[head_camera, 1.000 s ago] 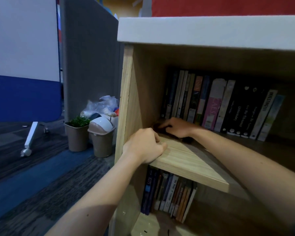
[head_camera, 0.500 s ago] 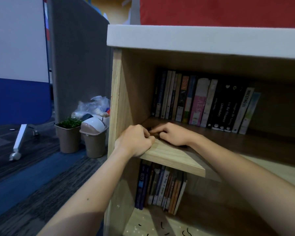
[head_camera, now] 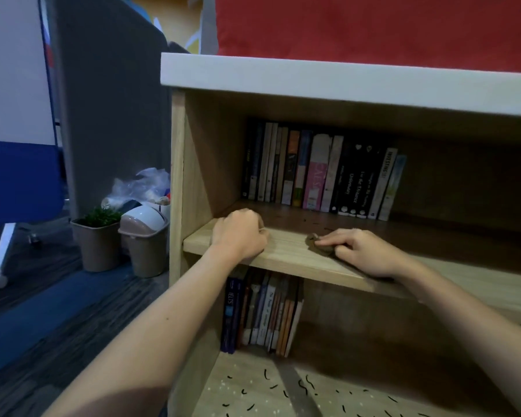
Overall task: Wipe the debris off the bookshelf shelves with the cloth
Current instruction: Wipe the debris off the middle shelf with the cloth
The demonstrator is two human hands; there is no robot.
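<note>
A small dark cloth [head_camera: 318, 247] lies bunched on the light wooden upper shelf [head_camera: 286, 251] of the bookshelf. My right hand [head_camera: 363, 251] holds it down, fingers curled over it, only its left end showing. My left hand [head_camera: 241, 233] rests as a closed fist on the shelf's front left corner, apart from the cloth, with nothing visible in it. A few small dark specks [head_camera: 313, 224] lie on the shelf behind the cloth. Several dark curved bits of debris [head_camera: 268, 383] are scattered on the bottom shelf.
A row of upright books [head_camera: 322, 176] stands at the back of the upper shelf, another row of books [head_camera: 262, 311] below it. On the floor to the left stand a small lidded bin [head_camera: 143, 239] and a potted plant [head_camera: 98, 236], before a grey partition [head_camera: 112, 115].
My right hand has slid the cloth rightward along the shelf, away from the left corner and my left hand. My left hand stays at the front left corner.
</note>
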